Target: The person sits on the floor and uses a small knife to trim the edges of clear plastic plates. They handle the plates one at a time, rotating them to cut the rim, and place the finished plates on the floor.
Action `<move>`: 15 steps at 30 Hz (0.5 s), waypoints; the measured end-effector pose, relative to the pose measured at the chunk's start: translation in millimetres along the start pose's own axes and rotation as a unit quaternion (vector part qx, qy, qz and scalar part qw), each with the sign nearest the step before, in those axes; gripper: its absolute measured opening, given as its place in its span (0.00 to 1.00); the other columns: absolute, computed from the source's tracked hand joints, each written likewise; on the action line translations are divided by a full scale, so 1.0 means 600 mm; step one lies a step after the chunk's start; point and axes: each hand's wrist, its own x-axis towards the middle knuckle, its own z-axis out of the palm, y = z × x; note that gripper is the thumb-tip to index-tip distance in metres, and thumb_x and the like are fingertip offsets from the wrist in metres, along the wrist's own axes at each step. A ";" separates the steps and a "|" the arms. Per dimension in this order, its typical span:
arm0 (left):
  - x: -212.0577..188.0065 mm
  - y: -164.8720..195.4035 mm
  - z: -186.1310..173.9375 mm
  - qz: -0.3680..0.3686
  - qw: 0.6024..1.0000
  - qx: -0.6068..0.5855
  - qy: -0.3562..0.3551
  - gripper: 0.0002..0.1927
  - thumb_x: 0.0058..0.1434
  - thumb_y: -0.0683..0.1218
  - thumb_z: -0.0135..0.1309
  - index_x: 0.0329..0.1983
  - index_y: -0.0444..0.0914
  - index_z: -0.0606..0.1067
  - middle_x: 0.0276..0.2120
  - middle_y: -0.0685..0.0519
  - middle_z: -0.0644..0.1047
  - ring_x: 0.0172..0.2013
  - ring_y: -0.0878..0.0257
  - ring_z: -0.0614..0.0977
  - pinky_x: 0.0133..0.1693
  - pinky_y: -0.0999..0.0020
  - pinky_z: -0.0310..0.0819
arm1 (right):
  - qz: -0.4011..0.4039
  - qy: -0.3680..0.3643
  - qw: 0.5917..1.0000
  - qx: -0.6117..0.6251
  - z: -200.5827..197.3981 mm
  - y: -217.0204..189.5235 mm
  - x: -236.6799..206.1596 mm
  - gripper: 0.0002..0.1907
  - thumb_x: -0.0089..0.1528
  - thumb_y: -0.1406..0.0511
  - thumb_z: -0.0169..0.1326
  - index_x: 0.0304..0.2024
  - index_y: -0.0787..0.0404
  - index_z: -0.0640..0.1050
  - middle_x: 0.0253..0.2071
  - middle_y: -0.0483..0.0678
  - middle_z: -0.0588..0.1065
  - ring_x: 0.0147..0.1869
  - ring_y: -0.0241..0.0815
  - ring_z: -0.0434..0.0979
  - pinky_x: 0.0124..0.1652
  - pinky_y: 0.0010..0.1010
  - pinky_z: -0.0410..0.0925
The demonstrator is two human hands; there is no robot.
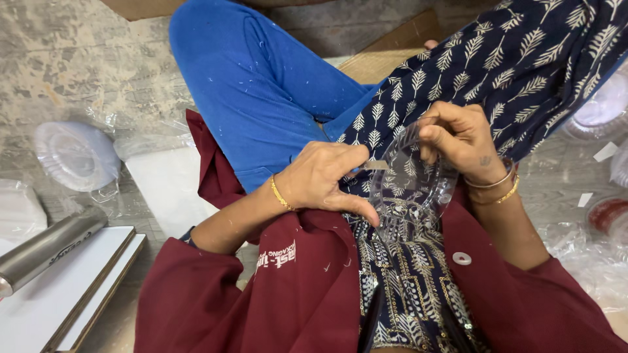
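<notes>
Both hands pinch clear moulded plastic lid (409, 189) over lap: left hand (324, 180) with small blade (374, 165), perhaps; right hand (461, 140) grips rim. Metal roll (46, 248) and stacked clear plates (75, 155) lie left.

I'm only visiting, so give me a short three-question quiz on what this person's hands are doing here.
1. True or false: both hands hold the clear plastic tray.
2. Which hand holds a small flat blade against the tray: left or right?
3. What lies on the white board at lower left? A) metal roll B) scissors C) cup

Key:
1. True; the right hand grips its upper edge.
2. Left.
3. A, the metal roll.
</notes>
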 end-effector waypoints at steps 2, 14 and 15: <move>-0.006 -0.002 0.010 -0.006 1.000 0.002 -0.011 0.30 0.52 0.67 0.68 0.32 0.40 0.71 0.24 0.50 0.72 0.27 0.51 0.77 0.30 0.57 0.67 | 0.010 0.046 0.999 0.018 -0.005 0.004 0.003 0.08 0.71 0.68 0.53 0.37 0.66 0.75 0.25 0.46 0.75 0.24 0.31 0.73 0.27 0.19 0.67; 0.018 0.010 -0.014 -0.060 0.988 -0.075 0.124 0.24 0.59 0.56 0.68 0.41 0.35 0.70 0.29 0.51 0.75 0.25 0.63 0.76 0.28 0.67 0.67 | -0.013 0.195 0.969 0.148 0.021 0.017 0.027 0.10 0.77 0.63 0.50 0.43 0.61 0.69 0.30 0.49 0.74 0.24 0.33 0.73 0.27 0.21 0.64; 0.018 0.012 -0.013 -0.095 0.985 -0.076 0.125 0.21 0.60 0.53 0.67 0.40 0.35 0.71 0.27 0.51 0.74 0.23 0.63 0.75 0.26 0.67 0.66 | -0.017 0.198 0.968 0.155 0.023 0.013 0.028 0.10 0.78 0.63 0.50 0.43 0.61 0.69 0.31 0.49 0.74 0.25 0.34 0.74 0.27 0.22 0.65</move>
